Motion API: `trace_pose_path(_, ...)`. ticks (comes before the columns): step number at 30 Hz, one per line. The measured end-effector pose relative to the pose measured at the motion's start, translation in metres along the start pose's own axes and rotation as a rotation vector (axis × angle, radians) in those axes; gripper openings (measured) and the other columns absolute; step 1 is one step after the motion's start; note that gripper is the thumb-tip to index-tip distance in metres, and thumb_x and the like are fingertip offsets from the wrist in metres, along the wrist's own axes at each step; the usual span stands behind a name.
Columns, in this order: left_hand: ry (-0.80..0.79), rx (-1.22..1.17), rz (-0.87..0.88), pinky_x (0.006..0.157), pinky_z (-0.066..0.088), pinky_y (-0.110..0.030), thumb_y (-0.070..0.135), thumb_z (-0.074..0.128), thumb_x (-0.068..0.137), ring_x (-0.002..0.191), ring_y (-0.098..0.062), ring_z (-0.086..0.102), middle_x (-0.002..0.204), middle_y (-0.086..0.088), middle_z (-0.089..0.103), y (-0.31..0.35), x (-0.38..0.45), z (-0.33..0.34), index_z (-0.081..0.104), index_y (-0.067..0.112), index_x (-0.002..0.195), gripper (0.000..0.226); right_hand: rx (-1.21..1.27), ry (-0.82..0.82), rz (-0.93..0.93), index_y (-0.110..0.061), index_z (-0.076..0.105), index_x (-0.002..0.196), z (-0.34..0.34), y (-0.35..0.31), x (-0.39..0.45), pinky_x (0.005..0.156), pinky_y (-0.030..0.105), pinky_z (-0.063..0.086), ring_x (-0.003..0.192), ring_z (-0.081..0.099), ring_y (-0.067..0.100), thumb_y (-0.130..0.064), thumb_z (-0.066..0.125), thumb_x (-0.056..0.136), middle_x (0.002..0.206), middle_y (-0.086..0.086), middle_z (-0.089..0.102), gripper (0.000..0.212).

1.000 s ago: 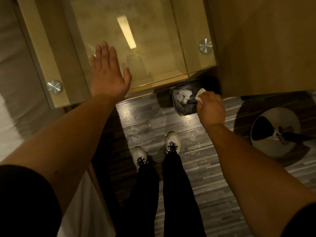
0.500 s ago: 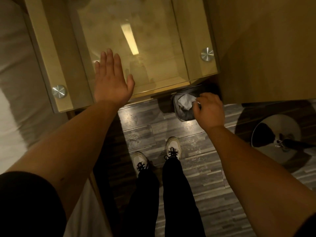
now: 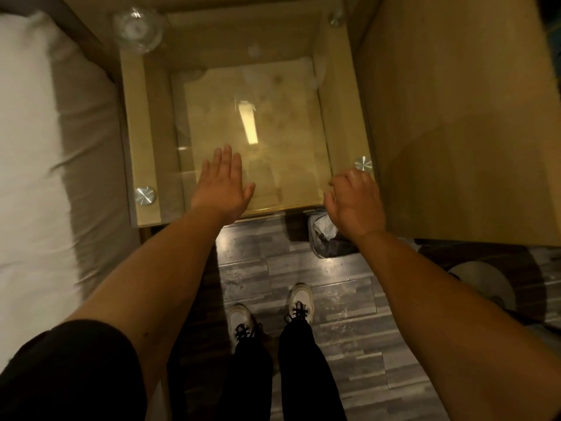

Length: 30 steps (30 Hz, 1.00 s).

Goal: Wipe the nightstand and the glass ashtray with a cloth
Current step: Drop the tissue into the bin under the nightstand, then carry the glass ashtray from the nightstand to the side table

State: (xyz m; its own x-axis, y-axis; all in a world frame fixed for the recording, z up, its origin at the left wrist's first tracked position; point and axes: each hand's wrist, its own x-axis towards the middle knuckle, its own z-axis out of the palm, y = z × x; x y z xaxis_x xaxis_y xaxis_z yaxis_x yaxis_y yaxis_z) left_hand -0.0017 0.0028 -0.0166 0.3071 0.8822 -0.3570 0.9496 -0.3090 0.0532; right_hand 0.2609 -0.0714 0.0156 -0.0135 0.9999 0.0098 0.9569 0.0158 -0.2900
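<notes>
The glass-topped wooden nightstand (image 3: pixel 243 86) fills the upper middle of the head view. A clear glass ashtray (image 3: pixel 137 29) stands on its far left corner. My left hand (image 3: pixel 223 185) lies flat, fingers spread, on the near edge of the glass top. My right hand (image 3: pixel 353 202) hovers over the near right corner with its fingers loosely curled and nothing in it. A crumpled white cloth or tissue (image 3: pixel 324 227) lies in the small dark bin (image 3: pixel 329 247) on the floor just below my right hand.
A bed with white linen (image 3: pixel 39 177) borders the nightstand on the left. A tall wooden panel (image 3: pixel 455 117) stands on the right. A round metal base (image 3: pixel 482 287) sits on the grey plank floor at right. My shoes (image 3: pixel 270 311) are below.
My right hand let go of the white wad into the bin and rose to the nightstand's near right corner. The view tilted up, bringing the ashtray into sight. The left hand stayed flat.
</notes>
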Motion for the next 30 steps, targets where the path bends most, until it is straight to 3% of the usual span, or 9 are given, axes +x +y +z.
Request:
trace_pose_path(3, 0.021, -0.007, -0.032, 0.117, -0.001, -0.046, 0.057, 0.017, 0.095, 0.145, -0.031, -0.006, 0.158, -0.018, -0.002, -0.007, -0.007, -0.015, 0.004, 0.006, 0.15, 0.076, 0.002, -0.061, -0.053, -0.009, 0.055, 0.122, -0.009, -0.015, 0.029, 0.103, 0.046, 0.034, 0.124, 0.043, 0.034, -0.033, 0.055, 0.089, 0.131, 0.016, 0.052, 0.04)
trace_pose_path(7, 0.076, -0.026, -0.106, 0.116, -0.002, -0.043, 0.066, 0.018, 0.089, 0.146, -0.03, -0.003, 0.158, -0.017, 0.003, -0.023, -0.024, -0.042, 0.003, 0.006, 0.15, 0.087, -0.069, -0.176, -0.138, -0.014, 0.025, 0.146, -0.022, -0.042, 0.072, 0.116, 0.044, 0.013, 0.144, 0.016, 0.028, -0.056, 0.043, 0.091, 0.156, 0.011, 0.022, 0.072)
trace_pose_path(11, 0.13, -0.028, -0.214, 0.117, 0.007, -0.044, 0.075, 0.015, 0.082, 0.146, -0.03, 0.004, 0.158, -0.017, 0.009, -0.048, -0.036, -0.075, 0.006, 0.005, 0.15, 0.097, -0.131, -0.177, -0.226, -0.012, 0.016, 0.149, -0.041, -0.07, 0.112, 0.118, 0.042, 0.006, 0.146, 0.007, 0.026, -0.065, 0.038, 0.088, 0.158, 0.012, 0.014, 0.084)
trace_pose_path(17, 0.184, -0.067, -0.306, 0.116, 0.005, -0.043, 0.079, 0.022, 0.079, 0.146, -0.029, 0.004, 0.158, -0.017, 0.01, -0.094, -0.047, -0.115, 0.004, 0.006, 0.15, 0.104, -0.127, -0.183, -0.309, -0.01, 0.012, 0.15, -0.058, -0.127, 0.161, 0.116, 0.04, 0.003, 0.146, 0.005, 0.025, -0.071, 0.04, 0.083, 0.159, 0.011, 0.012, 0.094)
trace_pose_path(21, 0.197, -0.108, -0.318, 0.115, 0.0, -0.041, 0.08, 0.025, 0.078, 0.146, -0.028, -0.001, 0.159, -0.016, 0.004, -0.126, -0.037, -0.125, 0.001, 0.006, 0.15, 0.106, -0.057, -0.211, -0.293, -0.01, 0.013, 0.15, -0.053, -0.159, 0.192, 0.117, 0.039, 0.006, 0.146, 0.005, 0.023, -0.073, 0.042, 0.08, 0.159, 0.01, 0.012, 0.099)
trace_pose_path(30, 0.182, -0.191, -0.243, 0.118, 0.006, -0.042, 0.077, 0.035, 0.081, 0.146, -0.026, -0.001, 0.159, -0.014, 0.003, -0.201, 0.04, -0.125, 0.002, 0.007, 0.15, 0.104, 0.013, -0.221, -0.235, -0.011, 0.013, 0.15, -0.006, -0.201, 0.267, 0.117, 0.04, 0.011, 0.146, 0.008, 0.023, -0.068, 0.053, 0.078, 0.159, 0.009, 0.014, 0.1)
